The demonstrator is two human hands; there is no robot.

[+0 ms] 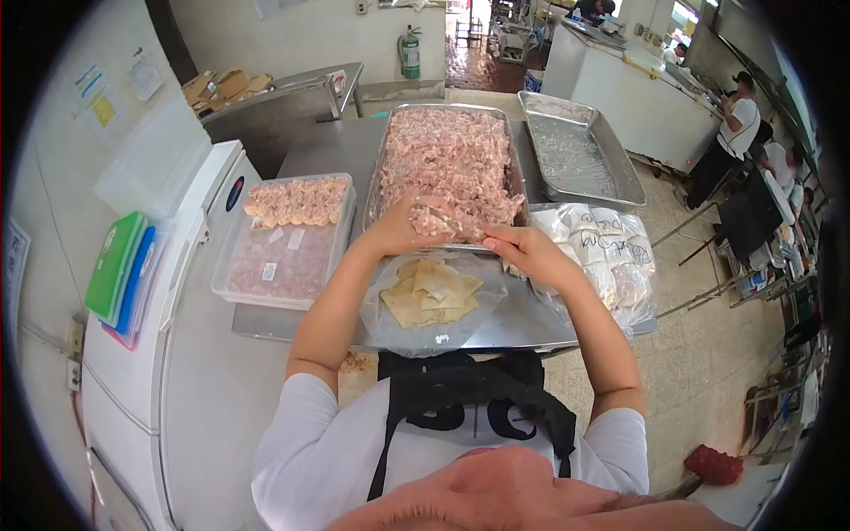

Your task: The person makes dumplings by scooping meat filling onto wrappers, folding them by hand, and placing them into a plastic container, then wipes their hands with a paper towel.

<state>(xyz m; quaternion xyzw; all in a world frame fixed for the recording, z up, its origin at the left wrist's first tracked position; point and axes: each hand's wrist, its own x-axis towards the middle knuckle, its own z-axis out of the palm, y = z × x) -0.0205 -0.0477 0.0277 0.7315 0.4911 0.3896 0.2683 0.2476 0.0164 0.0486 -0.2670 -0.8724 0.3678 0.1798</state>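
Over the near edge of a deep metal tray heaped with pinkish minced meat, both my hands are close together. My left hand is curled around a small lump of minced meat that shows between its fingers. The right hand has thumb and fingers pinched together at the tray's near right corner; what lies in the pinch is too small to make out. Just below my hands, a stack of thin pale yellow dough wrappers rests on a clear plastic bag.
Left stands a plastic container with meat-topped dumplings in rows at its far end. A bag of white packages with handwriting lies right; behind it is another metal tray. A white freezer borders the steel table. People are farther right.
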